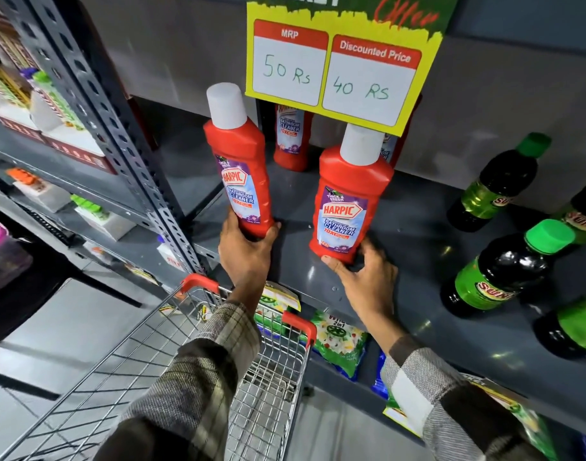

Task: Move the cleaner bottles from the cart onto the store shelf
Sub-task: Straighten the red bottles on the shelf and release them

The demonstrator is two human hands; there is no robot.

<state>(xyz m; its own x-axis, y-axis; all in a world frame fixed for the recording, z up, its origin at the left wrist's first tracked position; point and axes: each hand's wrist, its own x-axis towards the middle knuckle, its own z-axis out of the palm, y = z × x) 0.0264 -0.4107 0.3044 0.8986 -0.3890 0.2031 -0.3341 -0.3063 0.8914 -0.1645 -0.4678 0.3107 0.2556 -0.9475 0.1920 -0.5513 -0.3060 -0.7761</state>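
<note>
Fingers of the left hand curl around the base of a red cleaner bottle, the thumb on its left side and the fingertips wrapping its lower right corner, so the bottle's bottom sits in the palm. That bottle leans slightly left, its white cap uppermost, at the front left corner of the grey shelf; whether its base touches the shelf cannot be told. The right hand pinches the foot of a second red bottle: the thumb presses under its lower left corner and the other fingers close behind its lower right edge, mostly hidden. This bottle stands upright near the shelf's front edge, to the right of the first and well apart from it.

Below the shelf's front edge, the wire cart with red handle ends stands under the left forearm, and its visible part holds no bottles. Plaid sleeves cover both arms.

Farther back on the shelf, another red bottle stands behind and between the two held ones, partly covered by a yellow price sign. Dark bottles with green caps stand along the shelf's right side.
</note>
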